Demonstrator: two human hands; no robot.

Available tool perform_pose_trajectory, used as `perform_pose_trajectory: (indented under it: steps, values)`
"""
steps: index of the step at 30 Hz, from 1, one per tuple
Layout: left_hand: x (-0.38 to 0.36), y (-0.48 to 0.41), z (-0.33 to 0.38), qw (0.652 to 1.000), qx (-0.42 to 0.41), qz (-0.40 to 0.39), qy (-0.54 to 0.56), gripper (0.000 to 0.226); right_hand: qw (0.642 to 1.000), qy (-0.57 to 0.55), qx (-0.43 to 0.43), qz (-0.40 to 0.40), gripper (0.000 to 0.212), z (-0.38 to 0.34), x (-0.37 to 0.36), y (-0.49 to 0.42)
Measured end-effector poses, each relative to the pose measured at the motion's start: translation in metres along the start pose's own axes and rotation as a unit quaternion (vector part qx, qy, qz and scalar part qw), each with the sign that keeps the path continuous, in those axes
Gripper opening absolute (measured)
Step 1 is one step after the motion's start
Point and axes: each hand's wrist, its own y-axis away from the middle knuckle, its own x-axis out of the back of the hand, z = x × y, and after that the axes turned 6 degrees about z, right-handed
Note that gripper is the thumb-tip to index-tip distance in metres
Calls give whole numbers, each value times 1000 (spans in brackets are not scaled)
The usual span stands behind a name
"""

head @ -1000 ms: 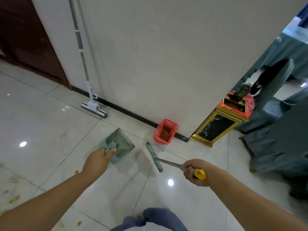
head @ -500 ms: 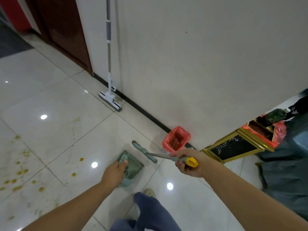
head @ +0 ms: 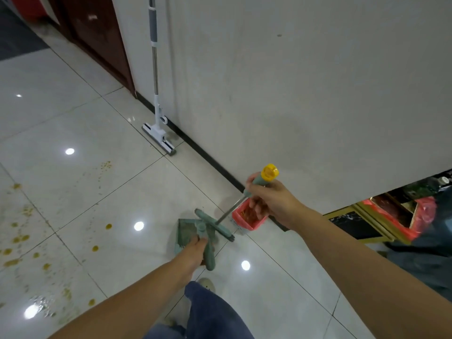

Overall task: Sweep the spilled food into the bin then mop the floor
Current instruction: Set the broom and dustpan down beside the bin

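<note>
Spilled food (head: 95, 248) is lying as yellow-brown blobs and specks across the glossy white floor tiles (head: 73, 192) at the left. The left hand (head: 195, 250) is gripping the green plastic dustpan (head: 187, 232) by its handle. The right hand (head: 271, 201) is curling around the yellow-capped broom (head: 215, 225), whose metal shaft is angling down beside a small red-lined bin (head: 247, 220).

The mop (head: 154, 69) handle leaves the top edge; right hand (head: 271, 201) covers part of bin (head: 247, 223).

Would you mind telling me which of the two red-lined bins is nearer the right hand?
The small bin against the wall, partly behind the right hand; the gold-framed bin stands farther to the right.
</note>
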Motion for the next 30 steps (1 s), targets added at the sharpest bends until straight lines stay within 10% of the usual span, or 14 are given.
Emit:
perform_pose_trajectory:
  steps: [15,25,30]
  values:
    - [-42,-22,11,997,15,-65,37,38,910,280,292,90,20,-32,9,-17]
    - [0,-29,-5,981,-53,-100,-157,22,940,207,270,-1,30,-19,-27,3]
    - [21,-48,-16,929,-221,48,-294,24,958,171,227,-34,18,-7,-29,12]
